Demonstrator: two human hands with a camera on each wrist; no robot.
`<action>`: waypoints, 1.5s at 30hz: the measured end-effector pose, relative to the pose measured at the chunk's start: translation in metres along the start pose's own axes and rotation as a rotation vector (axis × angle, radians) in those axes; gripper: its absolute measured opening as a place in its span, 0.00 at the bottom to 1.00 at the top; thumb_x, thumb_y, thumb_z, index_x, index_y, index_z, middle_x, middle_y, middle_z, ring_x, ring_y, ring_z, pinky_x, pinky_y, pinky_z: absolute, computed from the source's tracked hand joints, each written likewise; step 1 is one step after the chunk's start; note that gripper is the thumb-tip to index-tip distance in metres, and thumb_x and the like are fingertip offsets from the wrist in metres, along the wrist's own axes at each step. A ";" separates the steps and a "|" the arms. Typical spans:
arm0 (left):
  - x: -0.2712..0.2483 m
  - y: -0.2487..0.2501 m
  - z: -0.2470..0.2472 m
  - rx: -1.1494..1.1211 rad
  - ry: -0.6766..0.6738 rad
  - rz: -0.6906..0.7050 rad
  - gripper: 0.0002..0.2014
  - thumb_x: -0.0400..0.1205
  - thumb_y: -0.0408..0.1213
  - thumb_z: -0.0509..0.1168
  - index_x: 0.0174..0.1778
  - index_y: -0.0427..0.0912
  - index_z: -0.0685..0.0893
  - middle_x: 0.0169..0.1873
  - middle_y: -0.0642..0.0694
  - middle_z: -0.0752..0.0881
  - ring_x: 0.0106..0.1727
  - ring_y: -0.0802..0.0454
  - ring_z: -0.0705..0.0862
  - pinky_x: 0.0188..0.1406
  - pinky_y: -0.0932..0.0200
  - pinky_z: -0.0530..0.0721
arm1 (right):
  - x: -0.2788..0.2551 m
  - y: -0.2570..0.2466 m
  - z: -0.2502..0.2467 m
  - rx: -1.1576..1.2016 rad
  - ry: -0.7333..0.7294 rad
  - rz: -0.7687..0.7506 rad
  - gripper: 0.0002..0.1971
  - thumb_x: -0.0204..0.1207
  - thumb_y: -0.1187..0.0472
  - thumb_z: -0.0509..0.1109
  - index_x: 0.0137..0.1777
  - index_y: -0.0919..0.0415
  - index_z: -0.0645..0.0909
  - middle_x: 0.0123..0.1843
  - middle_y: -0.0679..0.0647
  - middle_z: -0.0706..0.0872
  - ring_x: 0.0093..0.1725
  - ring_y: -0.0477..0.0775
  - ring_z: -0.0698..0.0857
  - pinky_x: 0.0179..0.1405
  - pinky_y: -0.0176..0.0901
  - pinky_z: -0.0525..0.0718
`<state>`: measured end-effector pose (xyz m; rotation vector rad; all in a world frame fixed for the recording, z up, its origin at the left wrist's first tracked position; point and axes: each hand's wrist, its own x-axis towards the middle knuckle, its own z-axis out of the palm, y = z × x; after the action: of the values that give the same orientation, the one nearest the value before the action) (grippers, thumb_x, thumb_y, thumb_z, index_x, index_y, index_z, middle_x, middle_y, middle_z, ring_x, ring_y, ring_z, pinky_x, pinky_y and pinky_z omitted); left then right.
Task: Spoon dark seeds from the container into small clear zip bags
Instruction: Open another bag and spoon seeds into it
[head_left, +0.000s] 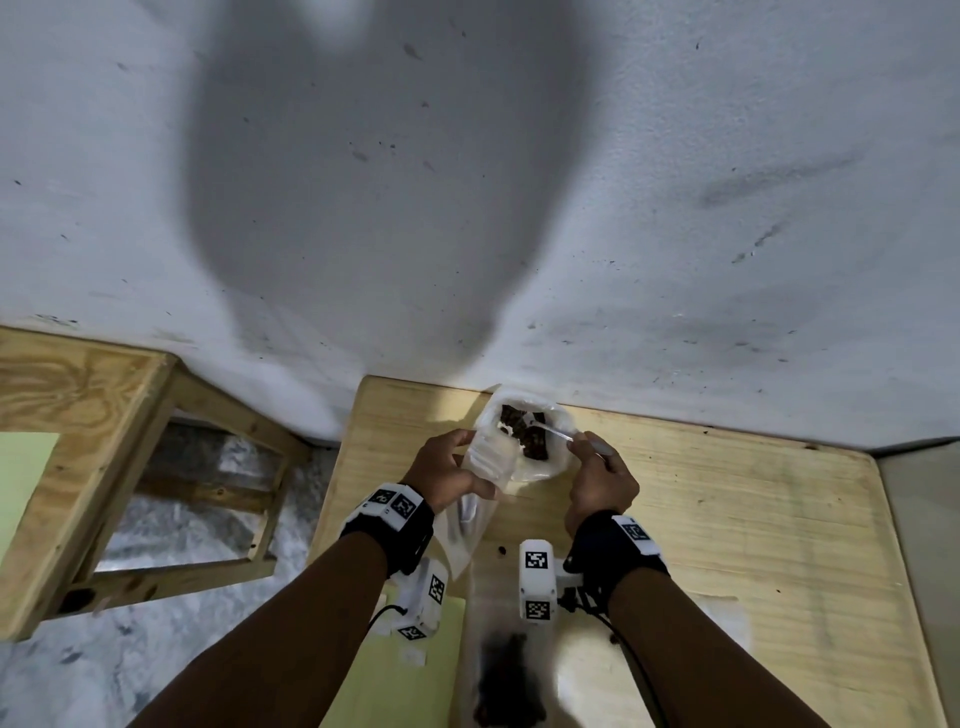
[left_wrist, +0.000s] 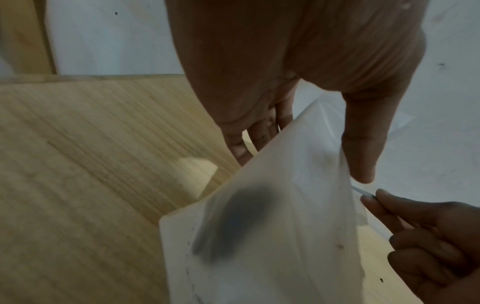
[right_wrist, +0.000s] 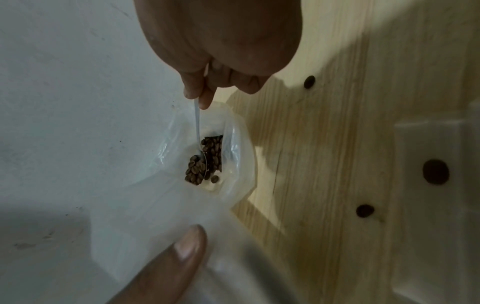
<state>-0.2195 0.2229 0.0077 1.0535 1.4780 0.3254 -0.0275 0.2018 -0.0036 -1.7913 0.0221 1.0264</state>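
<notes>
At the table's far edge stands a clear plastic container (head_left: 545, 470) with dark seeds (head_left: 535, 444) inside. My right hand (head_left: 597, 467) pinches the handle of a clear plastic spoon (head_left: 556, 431); its bowl lies among the seeds (right_wrist: 205, 160) in the container (right_wrist: 239, 144). My left hand (head_left: 452, 467) pinches a small clear zip bag (head_left: 485, 457) by its top and holds it against the container's near left side. The bag (left_wrist: 272, 246) hangs down from my thumb (left_wrist: 361, 144). I cannot tell whether the bag holds any seeds.
The wooden table (head_left: 727, 519) meets a white wall. A few loose seeds (right_wrist: 309, 81) lie on it near my right hand. A bag with dark seeds (head_left: 509, 670) and a yellow-green sheet (head_left: 415, 675) lie near the front. A wooden frame (head_left: 104, 441) stands left.
</notes>
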 end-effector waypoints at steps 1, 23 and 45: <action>0.000 0.001 0.000 -0.005 0.002 -0.004 0.46 0.50 0.40 0.86 0.68 0.48 0.82 0.57 0.53 0.89 0.57 0.52 0.87 0.62 0.47 0.86 | 0.001 -0.001 -0.003 -0.006 -0.009 -0.013 0.06 0.65 0.63 0.83 0.40 0.52 0.94 0.40 0.43 0.93 0.47 0.52 0.89 0.53 0.53 0.87; -0.002 0.000 0.005 0.132 0.066 0.056 0.49 0.60 0.30 0.85 0.78 0.48 0.73 0.74 0.46 0.78 0.75 0.47 0.75 0.65 0.57 0.77 | -0.014 -0.056 -0.042 -0.117 -0.338 -0.433 0.04 0.73 0.70 0.78 0.40 0.62 0.90 0.39 0.58 0.92 0.36 0.45 0.89 0.46 0.42 0.83; -0.022 -0.003 0.000 -0.008 0.184 0.153 0.48 0.57 0.33 0.85 0.74 0.50 0.75 0.64 0.50 0.83 0.63 0.48 0.82 0.58 0.53 0.84 | -0.009 -0.036 -0.028 -0.397 -0.260 -0.417 0.06 0.74 0.65 0.77 0.41 0.53 0.92 0.43 0.42 0.92 0.49 0.45 0.89 0.60 0.48 0.86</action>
<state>-0.2242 0.2047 0.0193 1.1576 1.5604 0.5491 0.0007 0.1937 0.0321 -1.8841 -0.7304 0.9909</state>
